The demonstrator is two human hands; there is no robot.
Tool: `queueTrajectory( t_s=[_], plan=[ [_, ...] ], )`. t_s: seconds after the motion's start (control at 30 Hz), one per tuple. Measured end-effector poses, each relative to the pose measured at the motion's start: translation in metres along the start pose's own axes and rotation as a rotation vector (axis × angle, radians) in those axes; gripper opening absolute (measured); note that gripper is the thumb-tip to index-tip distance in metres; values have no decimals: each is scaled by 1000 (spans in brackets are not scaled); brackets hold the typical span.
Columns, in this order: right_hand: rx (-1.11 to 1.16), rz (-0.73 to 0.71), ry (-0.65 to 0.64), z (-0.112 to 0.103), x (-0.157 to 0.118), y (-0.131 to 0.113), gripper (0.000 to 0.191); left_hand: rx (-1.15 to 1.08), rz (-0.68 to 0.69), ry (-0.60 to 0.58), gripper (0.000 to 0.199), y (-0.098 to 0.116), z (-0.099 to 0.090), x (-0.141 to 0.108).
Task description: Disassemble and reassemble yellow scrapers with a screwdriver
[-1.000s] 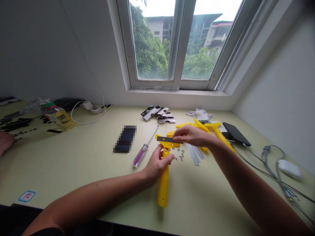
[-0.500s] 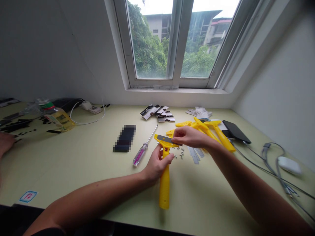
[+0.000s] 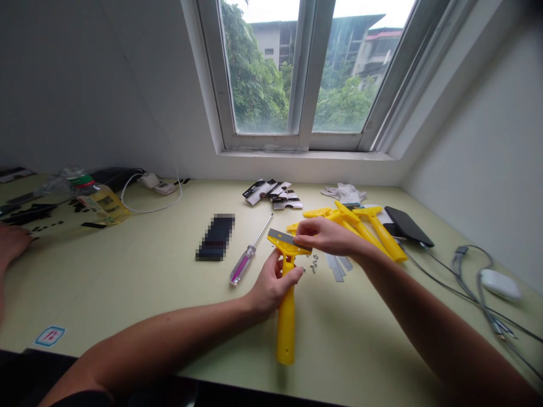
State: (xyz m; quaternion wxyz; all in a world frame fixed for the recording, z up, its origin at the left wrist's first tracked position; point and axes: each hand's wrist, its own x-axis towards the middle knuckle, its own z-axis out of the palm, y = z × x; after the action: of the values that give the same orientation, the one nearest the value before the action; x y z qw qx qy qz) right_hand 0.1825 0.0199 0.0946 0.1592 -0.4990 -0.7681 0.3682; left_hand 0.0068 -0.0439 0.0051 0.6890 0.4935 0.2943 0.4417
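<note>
My left hand [image 3: 271,285] is shut around the handle of a yellow plastic scraper [image 3: 287,322], which stands tilted with its head up. A steel blade [image 3: 284,237] lies across the scraper head. My right hand [image 3: 324,236] pinches the blade's right end between thumb and fingers. Just right of the head lie several small screws [image 3: 314,264] on the table, and beyond them several loose steel blades [image 3: 336,268]. A purple-handled screwdriver [image 3: 244,264] rests left of my left hand, untouched. More yellow scrapers [image 3: 365,221] lie behind my right hand.
A co-worker's hand [image 3: 12,242] rests at the far left of the pale green table [image 3: 127,294]. A pixelated dark object [image 3: 215,237], card packs [image 3: 271,195], white gloves [image 3: 343,193], a black case [image 3: 408,226], a white mouse [image 3: 500,284] and cables surround the work area.
The scraper has shifted slightly right, and its head has tilted, showing more of the blade's grey face. Both hands keep their hold.
</note>
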Motion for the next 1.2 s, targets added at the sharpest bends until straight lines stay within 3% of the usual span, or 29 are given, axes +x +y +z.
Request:
queueTrajectory(
  t_s=[0.37,0.57,0.8,0.87,1.0,1.07,1.2],
  plan=[
    [-39,-63,-64,1,-2,-1,28,-91,-37,0,42,2,-1,-2],
    [-14,-94,-110,7,-2,-1,27,-190,-65,163,33,1,-3,7],
    [-21,-131,-158,5,0,2,37,-151,-102,235,35,10,-1,9],
    [-127,-132,-71,-4,2,8,40,-161,-117,255,35,11,0,8],
    [-478,-72,222,-25,8,38,32,-170,-127,298,34,10,0,9],
    [-546,-46,252,-32,11,54,33,-166,-120,310,34,9,-1,9],
    [-613,-27,179,-32,14,73,40,-145,-119,303,35,7,-3,10]
  ],
)
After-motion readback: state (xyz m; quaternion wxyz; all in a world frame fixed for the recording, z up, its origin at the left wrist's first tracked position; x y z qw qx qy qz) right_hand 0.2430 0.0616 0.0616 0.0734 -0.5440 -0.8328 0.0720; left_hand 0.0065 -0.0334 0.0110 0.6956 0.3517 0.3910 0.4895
